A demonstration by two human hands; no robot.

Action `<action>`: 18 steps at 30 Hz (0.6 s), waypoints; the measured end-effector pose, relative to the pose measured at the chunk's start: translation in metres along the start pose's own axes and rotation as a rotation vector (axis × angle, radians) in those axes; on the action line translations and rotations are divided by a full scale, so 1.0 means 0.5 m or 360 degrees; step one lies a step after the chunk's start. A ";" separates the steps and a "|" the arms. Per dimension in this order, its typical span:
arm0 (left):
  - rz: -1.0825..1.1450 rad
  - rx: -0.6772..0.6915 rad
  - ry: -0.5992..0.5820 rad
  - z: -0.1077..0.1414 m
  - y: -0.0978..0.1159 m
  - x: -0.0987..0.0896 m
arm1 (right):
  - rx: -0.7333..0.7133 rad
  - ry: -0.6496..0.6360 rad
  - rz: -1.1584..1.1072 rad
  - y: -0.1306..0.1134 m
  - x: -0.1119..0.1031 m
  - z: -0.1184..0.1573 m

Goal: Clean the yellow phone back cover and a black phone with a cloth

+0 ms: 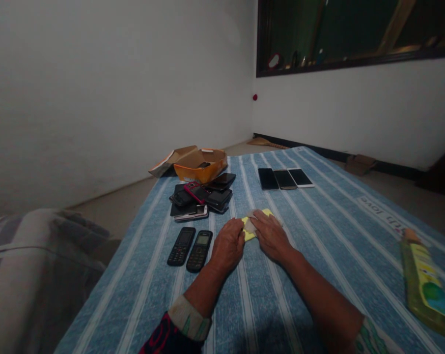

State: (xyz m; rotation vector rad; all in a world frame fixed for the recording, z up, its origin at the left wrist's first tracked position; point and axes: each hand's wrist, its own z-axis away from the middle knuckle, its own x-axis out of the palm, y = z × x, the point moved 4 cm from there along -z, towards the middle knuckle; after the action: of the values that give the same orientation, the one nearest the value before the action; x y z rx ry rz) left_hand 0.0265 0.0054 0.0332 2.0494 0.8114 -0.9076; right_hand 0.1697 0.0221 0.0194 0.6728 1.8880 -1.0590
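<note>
A small yellow cloth (pixel 249 231) lies on the striped bedspread, with a pale greyish piece of cloth (pixel 252 222) partly over it. My left hand (pixel 229 246) is closed at the yellow cloth's left edge, fingers curled. From the right, my right hand (pixel 270 237) bears down on the pale cloth with its fingers bunched around it. Anything beneath the cloths is hidden. Just left of my left hand, two black keypad phones (pixel 180 247) (pixel 199 250) lie side by side, screens up.
Beyond the keypad phones is a heap of several mobile phones (pixel 196 194), before an open orange cardboard box (pixel 198 172). Three touchscreen phones (pixel 286 179) form a row farther right. A bottle of yellow-green liquid (pixel 425 290) lies at the right on the blue striped bedspread (pixel 141 290).
</note>
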 end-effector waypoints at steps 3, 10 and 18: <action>0.0021 -0.0098 0.0027 0.000 -0.008 0.000 | 0.0112 0.0067 0.0038 0.021 -0.005 0.001; 0.0158 -0.0323 0.0140 0.004 -0.039 0.008 | 0.0136 0.0175 0.0173 -0.003 0.002 0.013; 0.0252 -0.0450 0.0227 0.005 -0.053 0.004 | -0.0267 0.0133 0.0067 -0.076 0.045 0.004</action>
State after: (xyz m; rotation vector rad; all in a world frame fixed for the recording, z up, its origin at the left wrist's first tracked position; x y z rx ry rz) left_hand 0.0065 0.0177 0.0207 1.9117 0.7910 -0.5311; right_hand 0.1304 0.0027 0.0149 0.6649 2.0001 -0.8463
